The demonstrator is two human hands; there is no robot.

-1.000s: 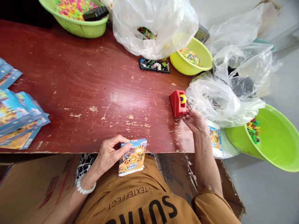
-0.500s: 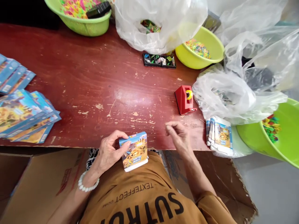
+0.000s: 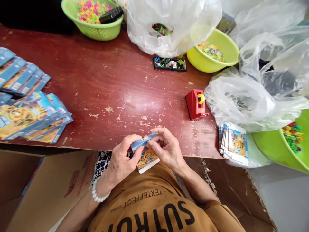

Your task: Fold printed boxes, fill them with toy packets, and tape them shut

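A small printed box (image 3: 147,158), blue along its upper edge and with a white flap at its lower end, is held between both hands at the table's front edge. My left hand (image 3: 124,154) grips its left side with thumb and fingers. On the upper right corner, my right hand (image 3: 167,148) has its thumb and fingers closed. Beyond the hands to the right stands a red tape dispenser (image 3: 196,104) with a yellow roll. Flat printed boxes (image 3: 235,143) lie stacked near the table's right front corner.
Blue printed boxes (image 3: 33,112) are piled at the left. Along the back are a green basket (image 3: 101,32), a plastic bag (image 3: 142,35), a black divided tray (image 3: 170,64) and a yellow-green bowl (image 3: 205,62). Another bag (image 3: 251,112) and a green basin (image 3: 272,145) sit at the right.
My right hand has moved left onto the box, which now looks tilted, with more of its blue edge facing up. The whole view has shifted, so the table things appear farther right.
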